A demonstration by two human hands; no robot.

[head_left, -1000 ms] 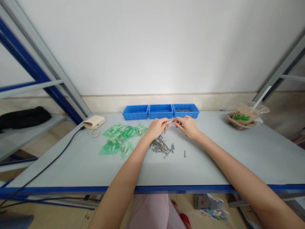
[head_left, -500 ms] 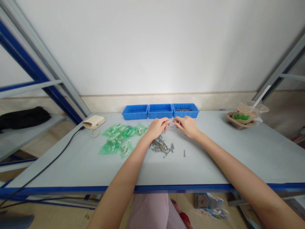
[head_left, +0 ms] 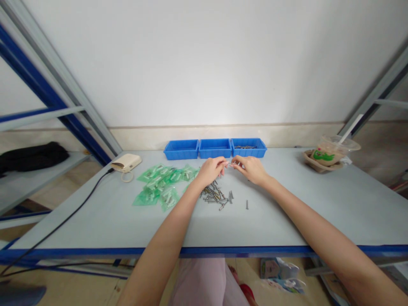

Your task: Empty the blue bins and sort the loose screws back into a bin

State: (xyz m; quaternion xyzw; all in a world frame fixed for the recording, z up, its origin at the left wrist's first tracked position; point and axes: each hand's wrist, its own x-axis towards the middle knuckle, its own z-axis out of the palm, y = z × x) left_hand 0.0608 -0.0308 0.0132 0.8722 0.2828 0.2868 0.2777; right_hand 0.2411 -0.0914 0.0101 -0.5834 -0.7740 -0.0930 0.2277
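My left hand and my right hand meet fingertip to fingertip just above the table, in front of the blue bins. A thin metal screw spans the small gap between them, pinched at each end; the fingers cover much of it. Below my left hand lies a loose pile of screws, some brass-coloured, partly hidden by my left forearm. One single screw lies apart to the right of the pile. Several green plastic bags with small parts inside lie left of my left forearm.
Three blue bins stand in a row by the wall; the right bin contains screws, the left bin and middle bin show bare insides. A cream device with a black cable sits left. A drink cup stands right in a cardboard holder.
My hands stay almost in place. The right fingers have shifted slightly, and the metal piece between the fingertips now reaches across to the left hand.
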